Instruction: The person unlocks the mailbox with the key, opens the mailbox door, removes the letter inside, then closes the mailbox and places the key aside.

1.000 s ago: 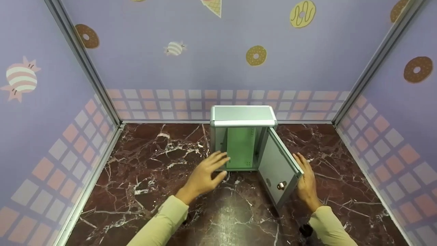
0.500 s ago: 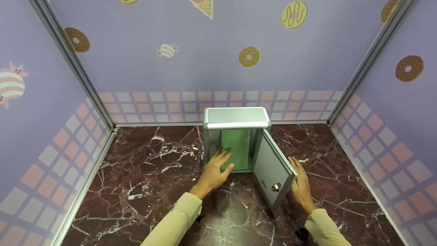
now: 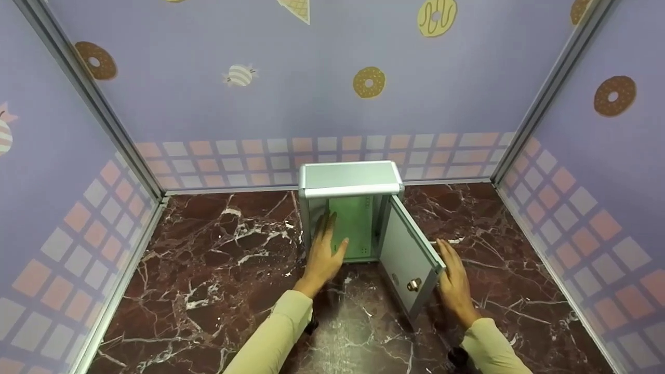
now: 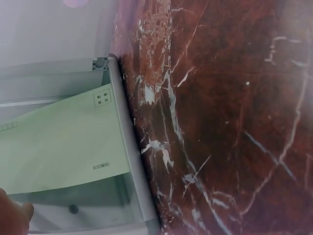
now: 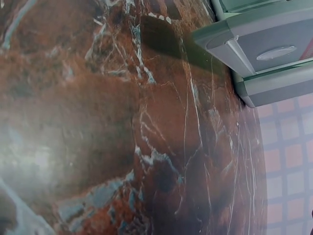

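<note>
A silver metal box [image 3: 350, 179], like a letter box, stands near the back wall with its door [image 3: 402, 249] swung out to the right. Inside stands a pale green envelope [image 3: 356, 228] with small printed squares, also seen in the left wrist view as an envelope [image 4: 63, 142] leaning across the box. My left hand [image 3: 323, 254] reaches into the box's left side, fingers extended beside the envelope; whether they touch it I cannot tell. My right hand [image 3: 454, 283] rests at the outer side of the door's free edge with fingers fairly straight.
A lock [image 3: 414, 284] sticks out from the door's inner face. Dark red marbled floor [image 3: 218, 270] surrounds the box. Purple patterned panels form the back wall [image 3: 291, 104] and both sides, joined by grey metal posts.
My left hand has moved forward from in front of the box into its opening. The right hand stays at the door. The head view has shifted slightly to the right.
</note>
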### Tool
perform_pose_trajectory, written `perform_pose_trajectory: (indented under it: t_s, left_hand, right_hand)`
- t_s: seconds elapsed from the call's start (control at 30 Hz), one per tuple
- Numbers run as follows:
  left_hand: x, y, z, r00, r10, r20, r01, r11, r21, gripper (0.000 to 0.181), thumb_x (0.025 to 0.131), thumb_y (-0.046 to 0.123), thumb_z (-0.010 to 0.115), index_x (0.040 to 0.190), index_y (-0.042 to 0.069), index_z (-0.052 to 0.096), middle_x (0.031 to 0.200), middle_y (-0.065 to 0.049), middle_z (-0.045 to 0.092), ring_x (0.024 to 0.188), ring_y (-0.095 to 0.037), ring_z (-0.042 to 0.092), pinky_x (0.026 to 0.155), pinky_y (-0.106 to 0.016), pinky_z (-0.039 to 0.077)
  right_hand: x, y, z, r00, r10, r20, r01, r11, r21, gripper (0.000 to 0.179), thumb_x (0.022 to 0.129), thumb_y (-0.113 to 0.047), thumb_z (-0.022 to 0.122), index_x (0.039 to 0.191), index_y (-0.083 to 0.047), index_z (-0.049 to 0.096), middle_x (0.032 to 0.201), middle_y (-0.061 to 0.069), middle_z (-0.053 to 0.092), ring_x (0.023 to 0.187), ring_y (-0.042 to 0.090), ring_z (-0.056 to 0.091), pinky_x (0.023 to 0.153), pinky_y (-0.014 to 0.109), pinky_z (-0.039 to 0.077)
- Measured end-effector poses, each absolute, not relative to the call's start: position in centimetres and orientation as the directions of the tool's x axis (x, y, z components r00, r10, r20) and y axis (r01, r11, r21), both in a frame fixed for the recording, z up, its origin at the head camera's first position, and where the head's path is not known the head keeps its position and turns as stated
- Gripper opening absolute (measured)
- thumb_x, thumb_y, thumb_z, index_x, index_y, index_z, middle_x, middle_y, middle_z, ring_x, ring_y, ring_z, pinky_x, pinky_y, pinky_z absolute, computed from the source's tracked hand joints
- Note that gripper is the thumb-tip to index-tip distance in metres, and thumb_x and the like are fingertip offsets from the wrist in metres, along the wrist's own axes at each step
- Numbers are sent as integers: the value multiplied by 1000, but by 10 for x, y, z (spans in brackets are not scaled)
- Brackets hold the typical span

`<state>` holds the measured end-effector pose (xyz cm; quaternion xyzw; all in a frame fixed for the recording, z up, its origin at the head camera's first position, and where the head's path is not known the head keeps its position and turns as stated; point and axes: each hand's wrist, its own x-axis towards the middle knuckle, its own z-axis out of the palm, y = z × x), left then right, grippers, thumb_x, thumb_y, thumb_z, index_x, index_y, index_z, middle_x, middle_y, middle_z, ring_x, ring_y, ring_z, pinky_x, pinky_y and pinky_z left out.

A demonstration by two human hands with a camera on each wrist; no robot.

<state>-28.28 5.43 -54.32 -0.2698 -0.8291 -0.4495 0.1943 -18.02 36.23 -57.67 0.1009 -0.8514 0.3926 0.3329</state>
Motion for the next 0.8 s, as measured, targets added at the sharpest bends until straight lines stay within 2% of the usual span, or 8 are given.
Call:
perform_pose_trajectory:
  t_s: [0.1, 0.3, 0.43, 0.6, 0.8]
  left_hand:
    - [-287, 56, -547, -794, 246, 556, 603, 428, 673, 71, 98, 22, 60, 154, -1, 23, 157, -23, 21, 143, -37, 22, 115, -50, 20]
    - [-292, 66, -552, -871, 100, 480, 481, 363, 798, 71, 97, 21, 60, 154, 1, 22, 154, -23, 28, 134, -38, 38, 113, -48, 25]
    - [-297, 73, -555, -908, 25, 418, 400, 341, 851, 70, 98, 26, 59, 154, 2, 25, 152, -21, 33, 130, -37, 44, 111, -47, 30]
    - [-304, 73, -552, -951, -25, 308, 289, 280, 915, 72, 96, 24, 63, 154, 3, 25, 147, -20, 41, 127, -34, 49, 108, -46, 35]
    - [-310, 75, -550, -969, -47, 241, 222, 258, 940, 72, 95, 20, 65, 152, -1, 27, 136, -21, 52, 119, -33, 56, 103, -45, 41]
  right_hand:
    - [-179, 362, -577, -764, 99, 637, -421, 673, -609, 68, 81, 12, 40, 148, -1, 42, 147, 21, 41, 134, 41, 36, 112, 42, 26]
    - [-178, 364, -580, -771, 118, 625, -405, 667, -626, 68, 79, 12, 40, 146, 2, 42, 146, 24, 42, 132, 45, 36, 109, 53, 27]
    - [-176, 365, -583, -774, 128, 620, -396, 667, -632, 70, 80, 12, 41, 148, -2, 41, 147, 22, 42, 133, 41, 37, 109, 52, 27]
    - [-176, 367, -581, -790, 131, 599, -384, 656, -650, 68, 81, 10, 42, 148, -3, 42, 148, 20, 41, 134, 40, 36, 107, 58, 28]
    - [-173, 371, -580, -810, 149, 568, -356, 645, -677, 66, 83, 9, 42, 148, -4, 43, 148, 22, 40, 135, 41, 34, 103, 66, 28]
